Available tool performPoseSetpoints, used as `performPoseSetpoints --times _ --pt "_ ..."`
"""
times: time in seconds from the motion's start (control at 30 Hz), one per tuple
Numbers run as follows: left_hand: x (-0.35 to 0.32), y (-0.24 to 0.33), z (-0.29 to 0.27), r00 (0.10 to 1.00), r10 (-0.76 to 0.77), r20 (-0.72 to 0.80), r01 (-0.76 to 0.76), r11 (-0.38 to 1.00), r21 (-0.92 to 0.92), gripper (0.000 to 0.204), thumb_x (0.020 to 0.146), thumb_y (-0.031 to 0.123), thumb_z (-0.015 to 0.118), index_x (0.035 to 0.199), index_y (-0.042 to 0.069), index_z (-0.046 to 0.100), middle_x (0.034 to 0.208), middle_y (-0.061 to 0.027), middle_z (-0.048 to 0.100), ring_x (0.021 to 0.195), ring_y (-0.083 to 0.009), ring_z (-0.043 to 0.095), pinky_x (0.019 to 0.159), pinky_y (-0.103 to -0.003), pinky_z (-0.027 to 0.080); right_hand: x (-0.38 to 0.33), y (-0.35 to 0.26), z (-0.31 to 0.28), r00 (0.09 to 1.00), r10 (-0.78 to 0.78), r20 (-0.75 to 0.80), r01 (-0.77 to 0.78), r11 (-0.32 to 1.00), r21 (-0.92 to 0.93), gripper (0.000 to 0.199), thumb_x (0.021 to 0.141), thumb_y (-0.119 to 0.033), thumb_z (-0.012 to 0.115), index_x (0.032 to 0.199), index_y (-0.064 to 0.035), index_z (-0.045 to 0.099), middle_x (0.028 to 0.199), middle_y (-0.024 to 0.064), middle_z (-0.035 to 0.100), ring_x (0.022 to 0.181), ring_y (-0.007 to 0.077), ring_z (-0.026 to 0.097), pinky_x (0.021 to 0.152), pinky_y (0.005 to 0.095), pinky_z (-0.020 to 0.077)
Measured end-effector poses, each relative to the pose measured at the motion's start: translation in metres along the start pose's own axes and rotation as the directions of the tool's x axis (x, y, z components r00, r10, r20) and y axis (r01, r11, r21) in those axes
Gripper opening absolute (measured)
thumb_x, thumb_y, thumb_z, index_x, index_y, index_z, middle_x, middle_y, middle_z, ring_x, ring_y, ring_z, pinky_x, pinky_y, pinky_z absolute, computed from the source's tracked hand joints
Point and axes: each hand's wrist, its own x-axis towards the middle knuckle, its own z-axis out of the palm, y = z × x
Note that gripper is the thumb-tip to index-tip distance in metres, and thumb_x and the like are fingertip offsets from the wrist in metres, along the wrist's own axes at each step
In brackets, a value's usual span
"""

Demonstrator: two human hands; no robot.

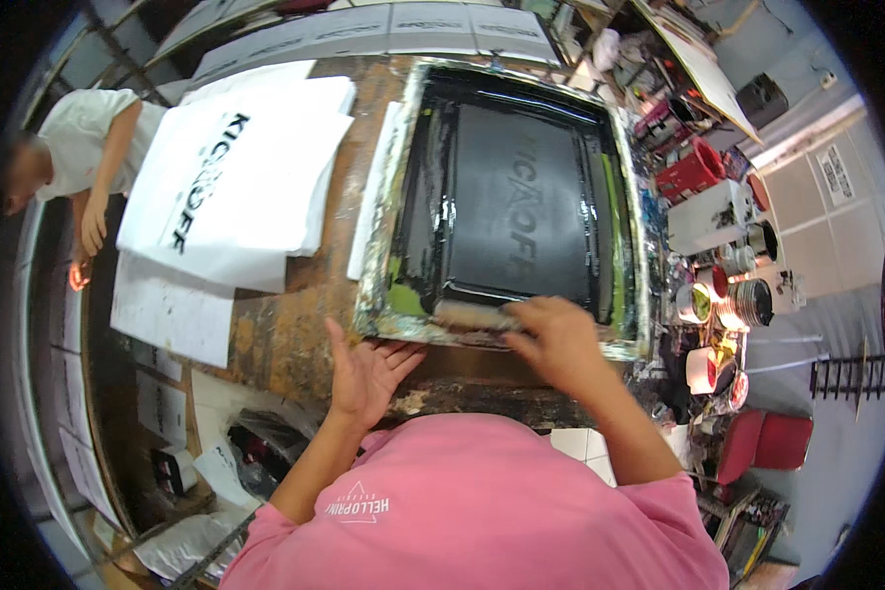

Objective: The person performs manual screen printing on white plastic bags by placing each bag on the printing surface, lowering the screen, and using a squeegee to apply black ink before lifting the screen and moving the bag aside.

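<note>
A screen printing frame (372,285) lies on the worktable in front of me, its rim crusted with dried ink. Black ink covers most of the mesh (492,197), where dark lettering shows faintly, and green strips line the sides. At the near end of the mesh, my right hand (560,339) grips a squeegee (472,315), slightly smeared by motion. My left hand (369,379) is open beside the near left corner of the frame, palm turned up, fingers spread and holding nothing. Some fingertips reach the rim's near edge; whether they touch it I cannot tell.
Left of the frame, a stack of white sheets (295,187) with black lettering rests on the wooden table (285,324). A co-worker (98,138) stands at the far left. Ink pots (700,369) and a red bucket (693,169) crowd the right, near a red chair (762,442).
</note>
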Motion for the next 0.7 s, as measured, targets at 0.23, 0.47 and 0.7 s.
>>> performPoseSetpoints --times 0.23,0.47,0.7 --pt "0.011 -0.018 -0.012 0.99 0.03 -0.139 -0.003 0.982 0.189 0.119 0.087 0.092 0.027 0.147 -0.011 0.036 0.139 -0.029 0.053 0.127 -0.0381 0.058 0.111 -0.051 0.045 0.022 0.026 0.049 0.999 -0.007 -0.038 0.001 0.987 -0.16 0.052 0.074 -0.023 0.083 0.121 -0.009 0.064 0.1 0.0089 0.06 0.095 0.0305 0.06 0.077 0.0424 0.0525" --pt "0.009 -0.017 -0.008 0.985 0.04 -0.169 0.0 0.973 0.229 0.117 0.089 0.09 0.02 0.149 -0.01 0.034 0.141 -0.0282 0.053 0.13 -0.038 0.057 0.111 -0.052 0.045 0.151 0.118 0.046 0.97 -0.125 -0.206 0.059 0.951 -0.302 0.041 0.078 -0.025 0.081 0.113 -0.0116 0.064 0.099 0.0095 0.061 0.092 0.0319 0.062 0.075 0.045 0.053" --pt "0.009 -0.026 -0.019 0.983 0.072 -0.17 -0.02 0.957 0.289 0.115 0.091 0.088 0.017 0.148 -0.01 0.035 0.139 -0.0291 0.056 0.127 -0.0389 0.059 0.11 -0.052 0.046 0.261 0.183 0.027 0.947 -0.166 -0.275 0.044 0.915 -0.4 0.032 0.091 -0.039 0.071 0.108 -0.0117 0.067 0.097 0.0093 0.064 0.097 0.0318 0.066 0.077 0.0456 0.0556"
